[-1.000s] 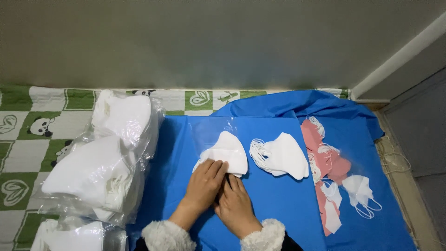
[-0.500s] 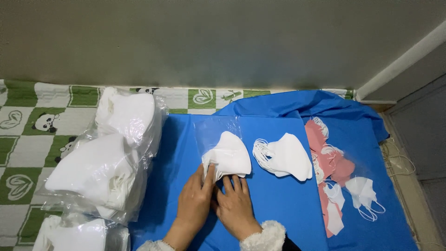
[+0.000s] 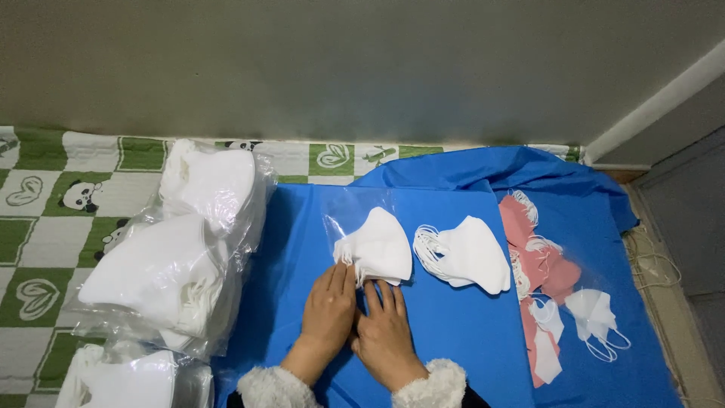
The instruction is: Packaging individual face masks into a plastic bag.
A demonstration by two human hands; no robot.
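Observation:
A stack of white face masks (image 3: 377,249) sits inside a clear plastic bag (image 3: 355,215) on a blue board (image 3: 445,332). My left hand (image 3: 328,306) lies flat on the bag's near end, its fingertips touching the masks' lower left edge. Beside it, my right hand (image 3: 387,329) presses flat on the bag just below the masks. To the right, a second stack of white masks (image 3: 468,253) lies loose on the board with its ear loops pointing left.
Large clear bags stuffed with white masks (image 3: 170,257) pile up at the left on a green and white checked mat (image 3: 45,234). Pink and white masks (image 3: 551,279) lie on blue cloth (image 3: 604,227) at the right. A grey wall runs behind.
Both hands slid slightly toward me and flattened on the bag's open end; the bagged masks stayed put. The camera view shifted a little.

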